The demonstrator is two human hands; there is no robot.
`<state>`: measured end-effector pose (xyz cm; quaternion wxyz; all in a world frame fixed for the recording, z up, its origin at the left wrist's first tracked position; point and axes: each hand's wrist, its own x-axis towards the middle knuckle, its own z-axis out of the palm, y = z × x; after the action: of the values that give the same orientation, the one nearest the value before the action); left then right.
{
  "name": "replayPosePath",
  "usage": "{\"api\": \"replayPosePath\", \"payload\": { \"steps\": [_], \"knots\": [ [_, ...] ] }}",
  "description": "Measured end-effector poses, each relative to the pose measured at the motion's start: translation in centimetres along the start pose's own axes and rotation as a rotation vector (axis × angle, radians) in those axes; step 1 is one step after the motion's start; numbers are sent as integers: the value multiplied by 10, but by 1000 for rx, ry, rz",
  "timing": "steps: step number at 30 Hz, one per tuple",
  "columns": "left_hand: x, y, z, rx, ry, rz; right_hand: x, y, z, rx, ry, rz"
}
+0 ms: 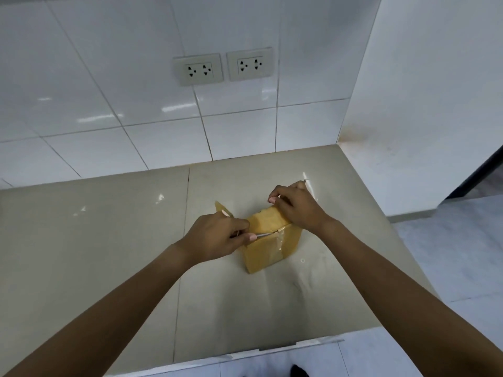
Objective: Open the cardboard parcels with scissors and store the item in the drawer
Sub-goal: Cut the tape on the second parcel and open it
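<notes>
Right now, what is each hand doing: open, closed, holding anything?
Left hand: closed on a thin metal blade, apparently scissors, at the tan taped cardboard parcel.
Right hand: closed, gripping the parcel's top flap.

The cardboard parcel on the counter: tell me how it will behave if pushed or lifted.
The cardboard parcel looks small and thin-walled, so probably light and likely to slide on the glossy counter. Its glossy tape may be slippery to grip. The right hand presses on top, the left hand works its edge, suggesting it needs steadying.
</notes>
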<state>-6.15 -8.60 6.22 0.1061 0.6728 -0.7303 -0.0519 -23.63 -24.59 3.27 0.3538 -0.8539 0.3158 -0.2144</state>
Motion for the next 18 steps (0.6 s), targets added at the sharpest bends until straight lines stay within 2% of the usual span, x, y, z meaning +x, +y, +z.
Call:
{"api": "replayPosePath", "payload": {
  "steps": [8, 18],
  "knots": [
    [-23, -13, -15, 142, 52, -7, -1, -1, 3, 7, 28, 10],
    [-14, -1, -8, 124, 31, 3, -5, -1, 7, 17, 69, 4]
  ]
}}
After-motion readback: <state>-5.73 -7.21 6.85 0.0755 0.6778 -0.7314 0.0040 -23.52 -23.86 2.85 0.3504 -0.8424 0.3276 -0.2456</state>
